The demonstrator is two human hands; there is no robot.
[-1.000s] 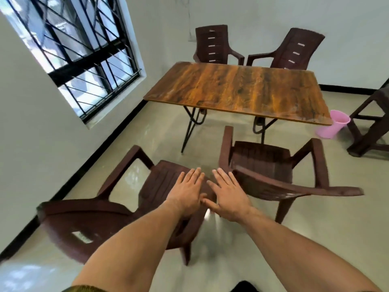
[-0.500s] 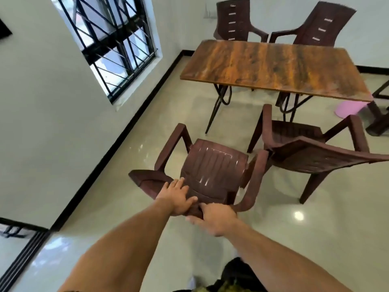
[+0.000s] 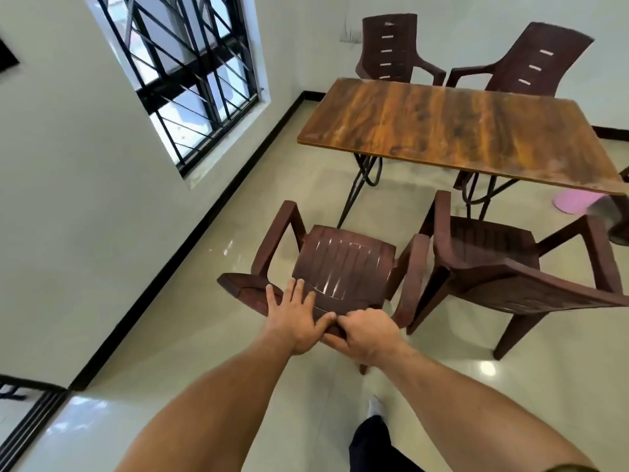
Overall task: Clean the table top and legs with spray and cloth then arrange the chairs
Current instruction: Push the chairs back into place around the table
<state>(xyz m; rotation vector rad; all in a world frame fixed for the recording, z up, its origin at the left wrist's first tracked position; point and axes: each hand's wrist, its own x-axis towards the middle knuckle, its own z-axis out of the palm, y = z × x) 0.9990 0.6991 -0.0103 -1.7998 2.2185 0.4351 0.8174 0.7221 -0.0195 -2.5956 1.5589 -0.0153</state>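
The rectangular wood-grain table (image 3: pixel 459 131) is standing on black metal legs over the glossy cream floor (image 3: pixel 238 233), and its right corner is slipping out of the picture. Nearest the camera, a dark brown plastic armchair with a slatted seat (image 3: pixel 340 264) is sitting short of the table's left end, facing it. A second brown plastic armchair (image 3: pixel 493 264) is standing just beside it on the right, close to the table's near edge, its backrest getting cut off at the border. Across the table, the far left slotted-back armchair (image 3: pixel 391 49) and the far right slotted-back armchair (image 3: pixel 531 59) are waiting, their seats hidden behind the top. Under the table's right corner a pink plastic bucket (image 3: pixel 575 202) is peeking out, mostly covered, so what it is holding cannot be made out.

The left hand (image 3: pixel 292 321) is lying flat on the nearest chair's backrest, fingers straight and slightly spread. The right hand (image 3: pixel 371 332) is curling its fingers round that backrest's top edge, gripping it right beside the left thumb.
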